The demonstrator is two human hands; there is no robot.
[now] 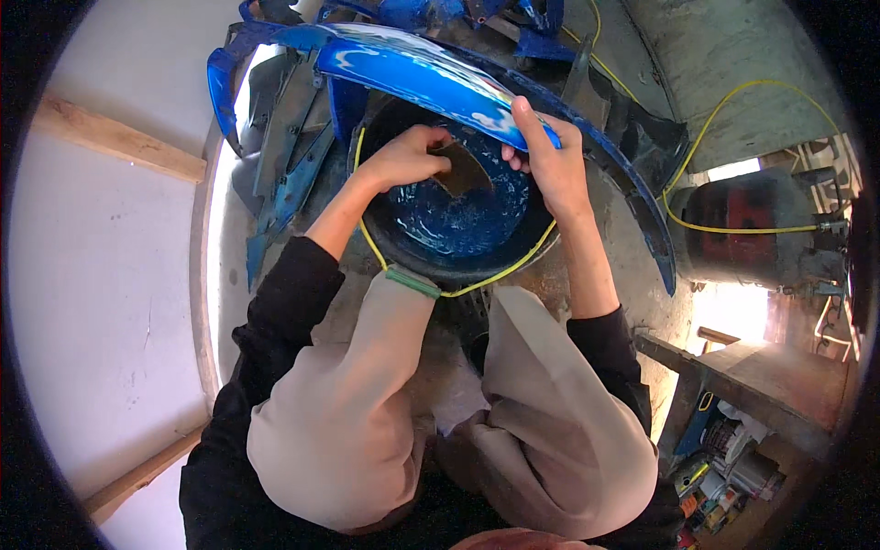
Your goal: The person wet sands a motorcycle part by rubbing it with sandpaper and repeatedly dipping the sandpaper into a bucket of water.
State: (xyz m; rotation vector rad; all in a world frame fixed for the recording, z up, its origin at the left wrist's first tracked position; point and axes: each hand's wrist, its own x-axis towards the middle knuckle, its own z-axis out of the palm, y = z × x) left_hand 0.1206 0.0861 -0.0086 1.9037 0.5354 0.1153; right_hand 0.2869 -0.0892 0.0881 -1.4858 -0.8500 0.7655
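Observation:
My right hand (559, 170) grips the near right end of a long, curved, glossy blue panel (417, 87), its thumb on top. The panel tilts across the far side of a round black basin (371, 215), over its rim. Inside the basin, bluish water (449, 225) with pale streaks or foam shows. My left hand (403, 163) pinches a brown sheet that looks like sandpaper (467, 174) between thumb and fingers, above the water. The sheet hangs apart from the panel.
Several blue and dark plastic panels (284, 183) lie at the far left, and a long dark curved piece (632, 211) arcs to the right. A yellow hose (701, 137) runs to a dark red tank (733, 220). A green block (412, 281) rests at the basin's near rim, by my knees.

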